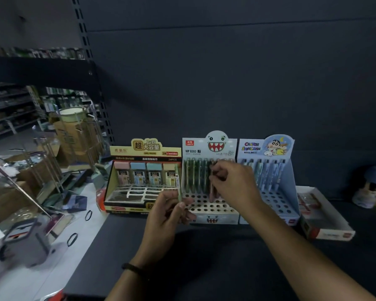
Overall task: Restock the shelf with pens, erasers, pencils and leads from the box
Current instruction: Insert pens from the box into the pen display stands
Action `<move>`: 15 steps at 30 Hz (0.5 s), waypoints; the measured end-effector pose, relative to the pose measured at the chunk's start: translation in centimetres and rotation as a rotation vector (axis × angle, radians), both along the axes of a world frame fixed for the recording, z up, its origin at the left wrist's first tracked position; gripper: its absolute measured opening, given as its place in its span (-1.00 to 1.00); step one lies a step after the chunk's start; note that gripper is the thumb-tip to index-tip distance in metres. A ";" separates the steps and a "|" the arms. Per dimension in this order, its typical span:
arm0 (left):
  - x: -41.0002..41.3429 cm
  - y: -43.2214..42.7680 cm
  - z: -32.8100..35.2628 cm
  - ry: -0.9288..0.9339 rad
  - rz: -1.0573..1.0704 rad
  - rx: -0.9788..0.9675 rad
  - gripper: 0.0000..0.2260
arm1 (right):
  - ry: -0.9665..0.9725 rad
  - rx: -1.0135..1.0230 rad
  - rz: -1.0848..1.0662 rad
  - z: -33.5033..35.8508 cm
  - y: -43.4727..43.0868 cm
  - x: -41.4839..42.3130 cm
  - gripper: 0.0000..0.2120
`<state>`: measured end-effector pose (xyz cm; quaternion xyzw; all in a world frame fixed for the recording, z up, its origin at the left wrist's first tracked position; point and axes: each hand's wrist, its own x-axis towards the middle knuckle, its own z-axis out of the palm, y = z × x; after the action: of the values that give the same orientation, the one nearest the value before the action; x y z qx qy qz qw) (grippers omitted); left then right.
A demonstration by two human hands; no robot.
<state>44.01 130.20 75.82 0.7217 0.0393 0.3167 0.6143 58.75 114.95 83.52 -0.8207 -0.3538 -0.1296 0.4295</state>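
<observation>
Pinching pens: left hand [172,211] a green pen [178,183], right hand [234,185] seemingly a pink pen [212,191].

- three upright display boxes: yellow box [126,193], monster box [217,144], blue box [267,146]
- four lead cases [138,173] in the yellow box
- about six pens [267,174] in the blue box
- one green pen [179,187] in the left hand [167,216]
- pink pens [212,191] at the right hand [232,183]: too blurred to count
- two black rubber bands [88,215]

middle display box [208,148]: "LANTU MP 8283" | right display box [267,148]: "CRAYON SHINCHAN"
</observation>
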 end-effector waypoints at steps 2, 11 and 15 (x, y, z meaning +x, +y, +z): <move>-0.1 0.0 0.1 -0.006 0.013 -0.014 -0.92 | -0.016 -0.047 -0.009 0.6 0.0 -0.2 -0.89; 0.0 0.2 -0.3 -0.029 0.044 -0.001 -0.84 | 0.061 0.053 0.237 2.7 1.9 -2.9 -0.64; -0.1 0.4 -0.4 -0.052 0.096 0.038 -0.83 | 0.127 0.114 0.292 2.1 2.9 -2.9 -0.65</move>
<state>43.92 130.59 75.39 0.7219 0.0519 0.3651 0.5856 55.80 117.88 85.61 -0.7414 -0.4338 -0.0335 0.5109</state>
